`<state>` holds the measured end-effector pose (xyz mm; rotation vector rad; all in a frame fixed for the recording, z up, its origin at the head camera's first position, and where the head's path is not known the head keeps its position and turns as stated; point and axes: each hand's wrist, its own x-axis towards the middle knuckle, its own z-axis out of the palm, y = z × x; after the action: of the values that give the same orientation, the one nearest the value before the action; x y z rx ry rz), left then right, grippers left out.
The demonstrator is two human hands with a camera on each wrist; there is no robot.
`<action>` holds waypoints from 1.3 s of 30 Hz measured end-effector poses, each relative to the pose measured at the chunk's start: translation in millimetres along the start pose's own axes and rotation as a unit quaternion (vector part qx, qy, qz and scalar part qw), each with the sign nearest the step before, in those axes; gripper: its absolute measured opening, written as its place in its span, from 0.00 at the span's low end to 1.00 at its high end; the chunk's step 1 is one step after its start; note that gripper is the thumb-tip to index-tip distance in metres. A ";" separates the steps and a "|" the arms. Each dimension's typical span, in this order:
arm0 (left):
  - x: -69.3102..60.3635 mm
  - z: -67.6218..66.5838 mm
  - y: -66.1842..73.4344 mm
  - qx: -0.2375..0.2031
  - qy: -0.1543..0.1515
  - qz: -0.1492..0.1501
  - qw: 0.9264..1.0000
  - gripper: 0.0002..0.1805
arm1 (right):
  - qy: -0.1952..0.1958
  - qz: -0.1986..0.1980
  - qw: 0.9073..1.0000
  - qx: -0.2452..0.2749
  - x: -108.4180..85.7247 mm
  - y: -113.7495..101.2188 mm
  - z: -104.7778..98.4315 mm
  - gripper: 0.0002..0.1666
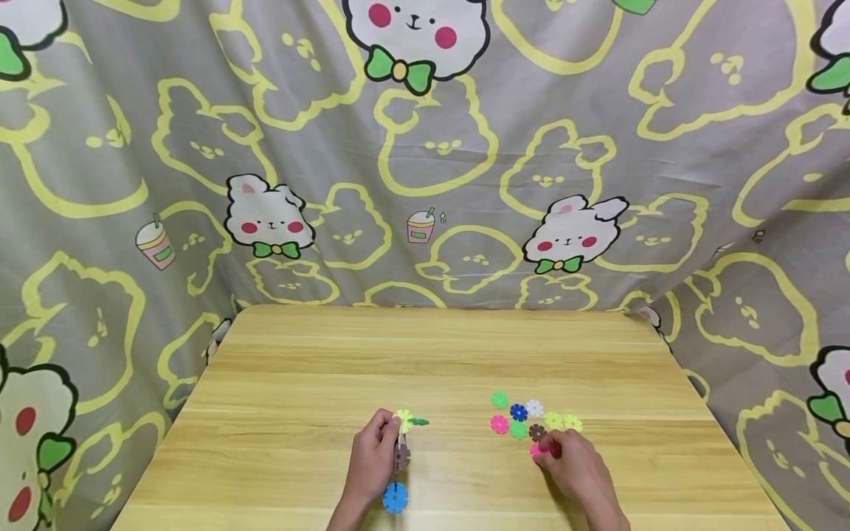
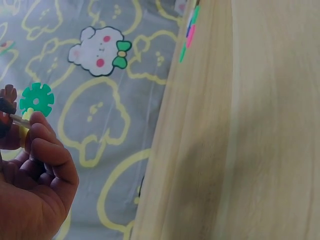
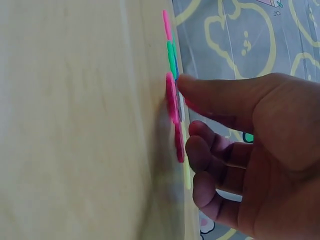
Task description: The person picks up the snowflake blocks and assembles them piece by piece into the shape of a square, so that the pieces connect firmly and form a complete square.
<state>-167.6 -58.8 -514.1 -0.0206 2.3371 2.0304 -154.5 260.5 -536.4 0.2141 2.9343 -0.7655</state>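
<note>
My left hand (image 1: 375, 450) pinches a joined string of notched plastic discs above the table. A yellow disc (image 1: 403, 420) is at its top, and a green disc (image 2: 37, 100) stands out to one side. Below hang a brown disc (image 1: 403, 457) and, at the bottom, a blue disc (image 1: 395, 498). My right hand (image 1: 576, 466) is down at the table on the right, thumb and fingers bent around a pink disc (image 1: 539, 451). The right wrist view shows this pink disc (image 3: 171, 97) edge-on by the thumb tip; the index fingertip is partly hidden.
Several loose discs lie beyond my right hand: a green disc (image 1: 499, 400), a dark blue disc (image 1: 519, 412), a white disc (image 1: 534, 408), another pink disc (image 1: 499, 425) and yellow discs (image 1: 572, 422). A patterned curtain (image 1: 445, 162) hangs behind the wooden table (image 1: 299, 383).
</note>
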 end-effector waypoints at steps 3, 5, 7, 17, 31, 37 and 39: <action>-0.7 -0.1 0.5 0.003 0.001 -0.003 1.000 0.15 | -0.009 0.008 1.000 0.003 -0.2 0.5 0.2 0.08; -1.1 -0.3 0.7 0.005 0.004 -0.003 1.000 0.14 | -0.014 0.011 1.000 0.008 -0.3 1.0 0.7 0.10; -1.9 -0.4 3.8 0.010 0.005 -0.008 1.000 0.14 | -0.016 0.015 1.000 0.014 -0.3 1.1 1.0 0.11; -1.2 -0.1 -2.3 -0.002 0.009 0.004 1.000 0.13 | -0.019 0.012 0.999 0.029 -1.5 -0.1 0.5 0.16; -3.3 1.7 5.2 0.019 0.010 -0.011 1.000 0.12 | -0.013 -0.013 1.000 0.003 -2.4 -0.5 0.5 0.04; -8.1 1.8 15.2 0.027 0.012 -0.010 1.000 0.11 | -0.010 0.001 1.000 0.013 -4.0 -1.4 1.4 0.08; -7.5 2.0 12.5 0.030 0.013 -0.011 0.999 0.11 | -0.012 0.003 1.000 0.012 -5.1 -2.5 1.5 0.11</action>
<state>-160.5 -55.2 -501.7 -0.0722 2.4005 1.9618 -149.8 257.0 -535.8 0.2147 2.9014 -0.7972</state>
